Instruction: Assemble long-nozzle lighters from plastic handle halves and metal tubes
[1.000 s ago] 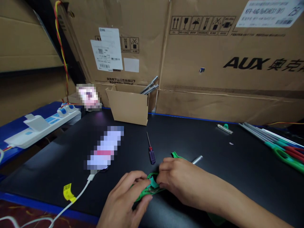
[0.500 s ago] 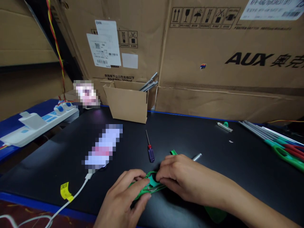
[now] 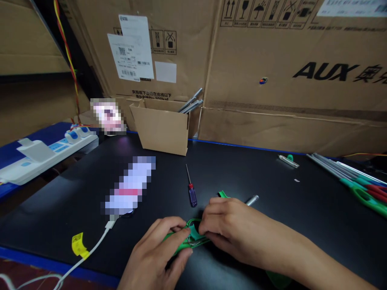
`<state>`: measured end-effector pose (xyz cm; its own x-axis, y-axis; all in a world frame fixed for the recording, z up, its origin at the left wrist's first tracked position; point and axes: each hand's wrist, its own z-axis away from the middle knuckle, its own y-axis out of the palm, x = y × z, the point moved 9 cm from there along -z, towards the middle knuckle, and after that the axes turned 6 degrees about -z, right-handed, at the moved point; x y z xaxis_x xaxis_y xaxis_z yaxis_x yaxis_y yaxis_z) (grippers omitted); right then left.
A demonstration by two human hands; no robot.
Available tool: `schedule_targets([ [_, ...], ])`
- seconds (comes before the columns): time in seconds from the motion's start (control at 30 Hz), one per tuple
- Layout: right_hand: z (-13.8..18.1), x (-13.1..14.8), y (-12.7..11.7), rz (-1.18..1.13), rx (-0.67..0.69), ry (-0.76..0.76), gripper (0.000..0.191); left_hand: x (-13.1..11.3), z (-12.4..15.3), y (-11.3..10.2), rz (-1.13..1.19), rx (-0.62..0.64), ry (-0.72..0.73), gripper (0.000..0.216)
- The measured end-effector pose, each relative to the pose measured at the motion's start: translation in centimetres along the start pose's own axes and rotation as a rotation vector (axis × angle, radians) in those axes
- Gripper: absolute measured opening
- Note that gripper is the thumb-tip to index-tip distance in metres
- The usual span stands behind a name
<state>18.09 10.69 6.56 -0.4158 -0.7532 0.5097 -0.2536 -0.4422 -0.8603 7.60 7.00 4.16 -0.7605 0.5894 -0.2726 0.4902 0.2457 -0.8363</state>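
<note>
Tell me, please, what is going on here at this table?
A person is working with both hands on a green plastic piece at a black table. The left hand and right hand hold it together. A purple-handled screwdriver lies just beyond the hands, and a metal rod shows past the right hand. Farther back stands a cardboard box.

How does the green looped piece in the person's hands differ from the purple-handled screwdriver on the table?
The green looped piece is held between the left hand and right hand, while the purple-handled screwdriver lies untouched on the black tabletop. The green looped piece is curved into a loop, whereas the screwdriver is straight. The piece is bright green; the screwdriver has a purple handle, red collar and thin metal shaft. Both are near the front of the tabletop.
</note>
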Motion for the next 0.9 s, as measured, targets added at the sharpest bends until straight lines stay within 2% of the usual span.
schedule_targets([
  [0.27, 0.2, -0.5, 0.4, -0.071, -0.032, -0.014, 0.013, 0.0, 0.0, 0.1, -0.006, 0.007, 0.008, 0.033],
  [0.47, 0.3, -0.5, 0.5, -0.042, -0.043, -0.03, 0.012, 0.4, 0.1, -0.1, -0.008, -0.01, -0.014, 0.035],
  [0.67, 0.7, 0.3, 0.8, 0.014, -0.094, -0.1, 0.025, 0.7, 0.0, -0.3, -0.017, -0.015, -0.043, 0.038],
  [0.9, 1.0, 0.7, 1.1, 0.06, -0.106, -0.098, 0.027, 0.6, -0.1, -0.1, 0.02, 0.016, -0.044, 0.034],
])
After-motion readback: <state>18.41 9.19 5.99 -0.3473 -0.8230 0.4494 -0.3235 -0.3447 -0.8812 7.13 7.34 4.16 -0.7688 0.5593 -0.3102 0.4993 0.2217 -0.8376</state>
